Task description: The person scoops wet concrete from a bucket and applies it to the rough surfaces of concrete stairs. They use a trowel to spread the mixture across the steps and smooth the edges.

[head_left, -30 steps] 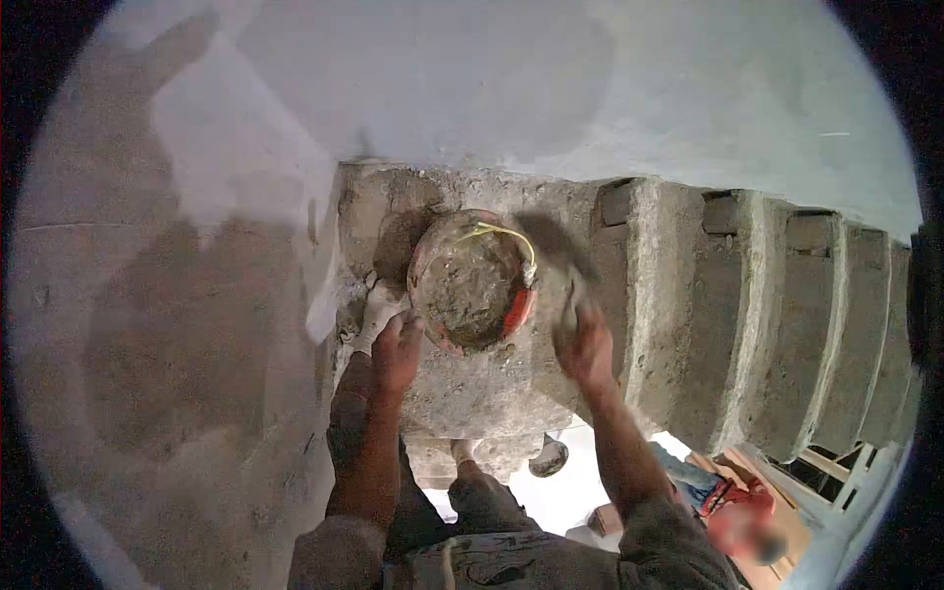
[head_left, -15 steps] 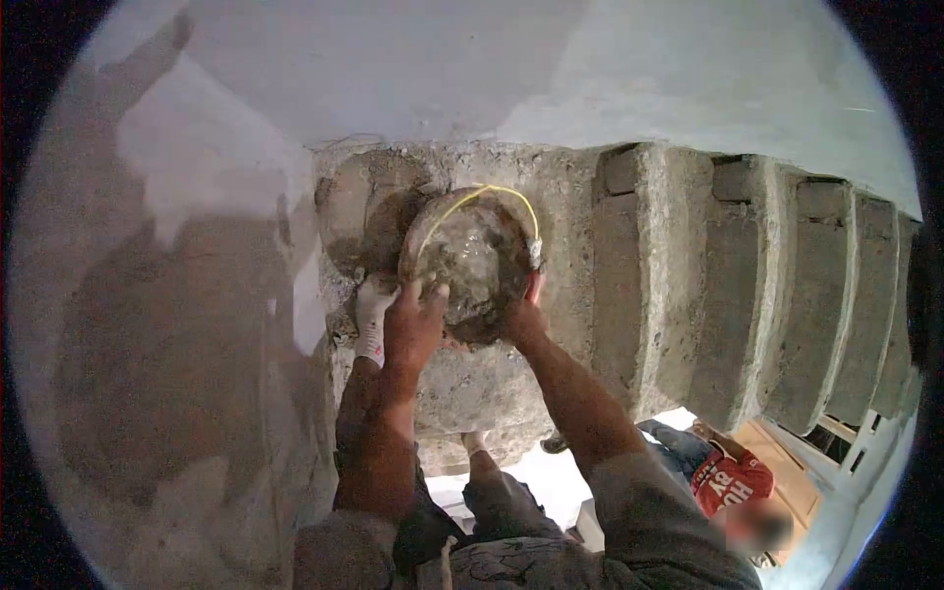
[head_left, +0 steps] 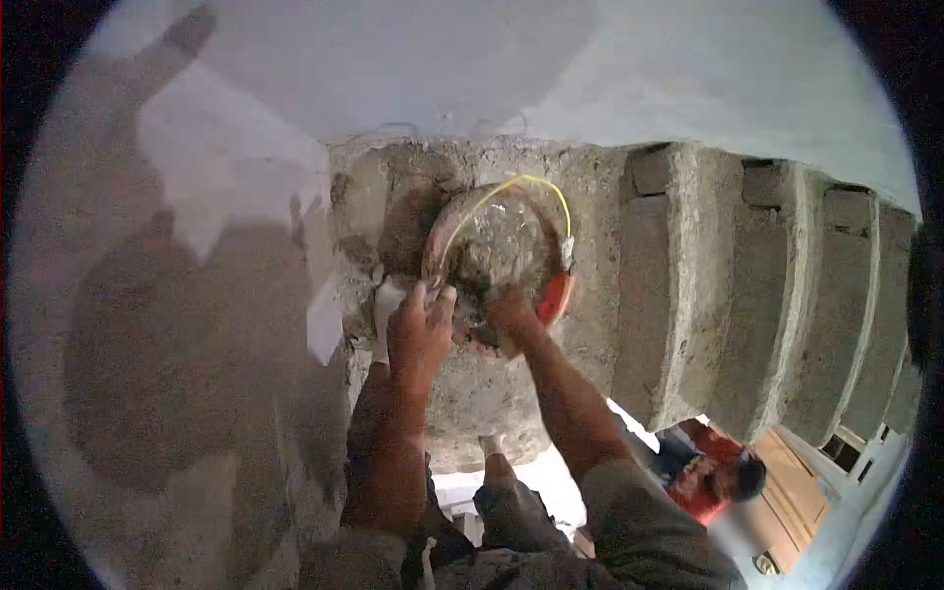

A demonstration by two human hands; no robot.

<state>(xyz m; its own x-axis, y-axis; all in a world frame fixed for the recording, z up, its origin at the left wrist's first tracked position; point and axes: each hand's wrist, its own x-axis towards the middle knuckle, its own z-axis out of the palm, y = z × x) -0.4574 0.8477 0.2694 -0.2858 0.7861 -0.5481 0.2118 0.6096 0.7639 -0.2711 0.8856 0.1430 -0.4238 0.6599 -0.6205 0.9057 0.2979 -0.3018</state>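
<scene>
While the round basin [head_left: 433, 241] sits against the rough concrete landing [head_left: 482, 398], its near rim lies right under the fingers of both hands. Wet, lumpy mix [head_left: 501, 241] fills its inside, glistening toward the far side. A yellow strip [head_left: 538, 180] arcs along the far rim and ends at a whitish knot on the right, above a red patch [head_left: 555, 297] on the wall of the basin. The left hand [head_left: 421, 336] grasps the near-left rim, fingertips curled over the edge. The right hand [head_left: 513, 317] is at the near rim beside the red patch, fingers bent; blur hides whether they grip anything. A pale-covered foot [head_left: 386, 307] stands just beside the left hand. Concrete stairs [head_left: 733, 295] run off to the right, below a grey wall [head_left: 472, 74]. At lower right, well apart, is another person in red [head_left: 703, 482], near brown boards [head_left: 792, 487].
</scene>
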